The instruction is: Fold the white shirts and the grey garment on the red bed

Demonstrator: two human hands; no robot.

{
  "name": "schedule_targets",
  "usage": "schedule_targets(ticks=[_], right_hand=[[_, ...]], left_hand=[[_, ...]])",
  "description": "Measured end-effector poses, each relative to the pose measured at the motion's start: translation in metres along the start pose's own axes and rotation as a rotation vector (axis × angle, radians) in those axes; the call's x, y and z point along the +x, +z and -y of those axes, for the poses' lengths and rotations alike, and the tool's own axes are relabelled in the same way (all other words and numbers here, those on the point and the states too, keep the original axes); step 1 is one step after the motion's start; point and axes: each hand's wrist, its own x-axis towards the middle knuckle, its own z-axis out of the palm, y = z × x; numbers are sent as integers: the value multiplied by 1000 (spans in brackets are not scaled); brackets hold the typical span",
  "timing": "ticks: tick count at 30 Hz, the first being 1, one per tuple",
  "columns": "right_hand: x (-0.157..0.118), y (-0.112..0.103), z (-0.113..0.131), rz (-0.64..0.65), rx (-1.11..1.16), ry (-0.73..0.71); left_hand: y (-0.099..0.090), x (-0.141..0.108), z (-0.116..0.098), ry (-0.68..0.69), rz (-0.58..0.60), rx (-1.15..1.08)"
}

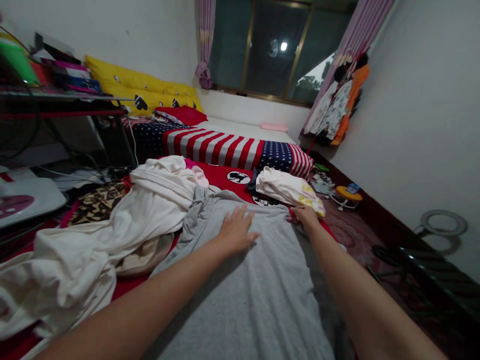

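A light grey cloth garment (258, 280) lies spread out in front of me, its far edge bunched at the left. My left hand (237, 230) rests on its upper middle, palm down with the fingers spread. At the garment's far right corner, my right hand (303, 218) pinches the grey edge between closed fingers. A white folded garment with yellow print (287, 187) sits just beyond my right hand. To the left, a crumpled white cloth (150, 205) touches the grey fabric's bunched side.
Beyond is a bed with a striped, starred cover (221, 149). A cluttered desk (67, 95) stands at the left. Clothes (337, 107) hang by the window. On the right are a yellow stool (348, 194), a ring light (444, 212) and a dark rack (442, 275).
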Motion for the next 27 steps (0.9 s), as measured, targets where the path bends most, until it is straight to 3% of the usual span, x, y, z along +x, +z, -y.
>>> schedule_targets(ticks=[2,4,8,11,15,19,21,24,25,27], right_hand=[[-6,-12,-4,-6,28,-39],[-16,-22,-11,-27,-29,-97],[-36,-34,-31,-30,-362,-234],[-37,-39,-45,-108,-445,-168],[-18,-49,-61,-281,-386,-25],[-3,-50,-68,-209,-352,26],[-6,-46,-64,-286,-335,8],[-32,-36,-48,-462,-249,-247],[-47,-33,-44,-440,-222,-393],[-81,-28,-41,-222,-226,-681]], left_hand=[[15,-22,-10,96,24,28],[27,-34,-12,124,-27,47],[30,-36,-10,108,-61,63],[22,-34,-14,96,-27,52],[20,-41,-27,148,6,-5],[30,-48,-33,234,24,-17],[34,-48,-33,249,29,-18],[36,-48,-31,267,30,-19],[36,-49,-31,269,26,-17],[36,-50,-31,269,20,-13]])
